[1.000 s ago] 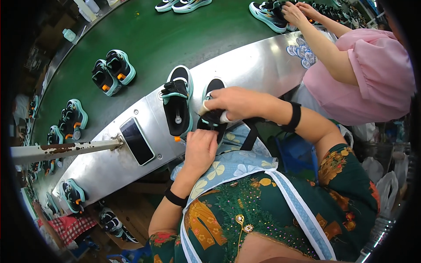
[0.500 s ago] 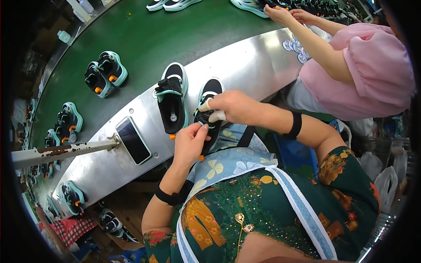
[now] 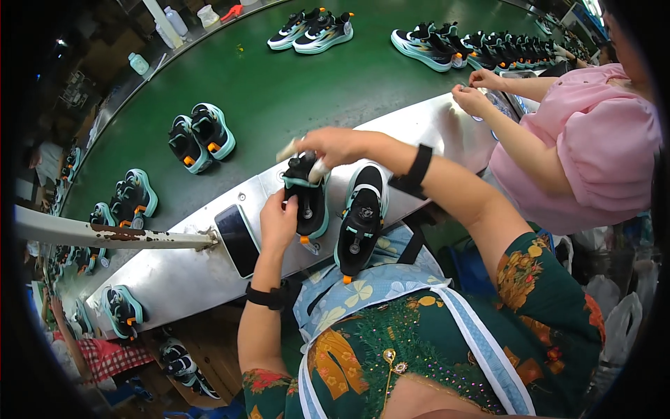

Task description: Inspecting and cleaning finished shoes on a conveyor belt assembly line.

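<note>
Head view: black-and-teal shoe point(image 3: 307, 202) stood on metal bench point(image 3: 174, 279), long axis 12-to-6. Heel end clasped by left hand point(image 3: 278, 225) from 9 o'clock. Right hand point(image 3: 333, 145) closed on small pale object, pressed at toe, 12 o'clock. Second shoe point(image 3: 359, 220) lain just beside, at 3 o'clock.

Left hand point(image 3: 278, 225) in a curled grip, right hand point(image 3: 333, 145) pinched above.

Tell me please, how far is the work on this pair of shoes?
Probably midway. The left hand steadies one black-and-teal shoe while the right hand works at its top with a small pale object. Its partner shoe lies untouched beside it on the metal table.
</note>
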A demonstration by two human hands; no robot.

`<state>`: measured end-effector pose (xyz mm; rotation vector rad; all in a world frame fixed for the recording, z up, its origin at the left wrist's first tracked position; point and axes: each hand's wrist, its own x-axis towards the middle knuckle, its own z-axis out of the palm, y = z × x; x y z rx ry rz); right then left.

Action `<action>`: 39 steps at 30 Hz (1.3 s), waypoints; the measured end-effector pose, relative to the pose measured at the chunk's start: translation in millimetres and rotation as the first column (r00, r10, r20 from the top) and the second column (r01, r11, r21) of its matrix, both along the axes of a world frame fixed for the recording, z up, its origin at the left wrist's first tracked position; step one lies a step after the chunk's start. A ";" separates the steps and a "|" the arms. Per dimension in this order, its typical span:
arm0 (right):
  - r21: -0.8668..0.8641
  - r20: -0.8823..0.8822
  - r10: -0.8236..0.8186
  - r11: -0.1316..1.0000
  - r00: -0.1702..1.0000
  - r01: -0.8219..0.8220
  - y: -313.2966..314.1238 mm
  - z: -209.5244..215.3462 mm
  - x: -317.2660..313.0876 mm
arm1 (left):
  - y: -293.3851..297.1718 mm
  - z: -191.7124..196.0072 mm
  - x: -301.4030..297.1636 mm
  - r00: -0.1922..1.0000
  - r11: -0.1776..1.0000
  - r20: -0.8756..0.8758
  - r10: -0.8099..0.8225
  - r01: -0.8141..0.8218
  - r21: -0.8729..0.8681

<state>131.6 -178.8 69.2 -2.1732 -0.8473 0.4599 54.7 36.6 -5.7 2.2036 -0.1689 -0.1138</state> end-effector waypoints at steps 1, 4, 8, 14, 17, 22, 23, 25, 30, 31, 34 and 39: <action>-0.062 -0.025 0.093 0.994 0.995 -0.094 10.9 -6.3 1.3 | 1.0 0.3 1.6 1.000 1.000 0.002 0.002 -0.002 0.001; -0.259 0.323 0.221 0.956 0.920 -0.138 27.8 -3.4 -33.9 | 9.1 6.1 -12.7 0.968 0.984 -0.189 0.163 -0.174 -0.046; -0.247 0.301 0.139 0.967 0.944 -0.063 23.9 -0.7 -55.3 | 1.2 6.5 -32.3 0.970 0.922 -0.096 0.222 -0.241 -0.304; 0.174 -0.030 -0.039 0.984 0.999 0.043 -5.4 -3.4 -54.3 | -0.8 54.4 -40.6 0.982 0.964 -0.173 0.077 -0.117 -0.237; -0.071 0.542 -0.083 0.987 0.836 0.144 11.8 -15.3 -76.4 | -13.8 27.5 -51.1 0.995 0.999 0.104 0.008 -0.003 -0.045; -0.122 0.380 -0.161 0.968 0.911 0.221 6.7 -3.6 -71.2 | -14.5 40.5 -60.0 0.992 0.998 0.118 0.049 -0.044 -0.042; -0.025 0.276 -0.191 0.978 0.942 0.206 -9.6 -5.5 -69.9 | -15.8 52.6 -68.1 0.939 0.998 0.343 -0.018 -0.007 0.069; -0.109 0.149 -0.341 0.927 0.928 0.358 -23.8 16.9 -81.4 | -0.5 39.2 -76.1 0.859 0.943 0.393 -0.329 0.274 0.190; -0.029 -0.004 -0.121 0.992 0.993 0.121 -46.8 11.6 -134.3 | 11.4 72.1 -74.4 0.934 0.929 -0.009 -0.358 0.356 -0.100; -0.029 -0.048 -0.125 0.992 0.991 0.124 -43.8 14.5 -142.3 | 13.7 85.0 -63.2 0.956 0.951 0.040 -0.292 0.295 -0.098; -0.034 0.049 -0.209 0.977 0.977 0.211 -42.0 10.2 -153.3 | 6.4 80.4 -17.6 0.966 0.954 0.174 -0.193 0.226 -0.196; -0.150 0.358 -0.403 0.866 0.842 0.478 -22.6 -9.5 -161.8 | 1.2 50.4 4.9 0.840 0.858 0.190 -0.508 0.513 0.023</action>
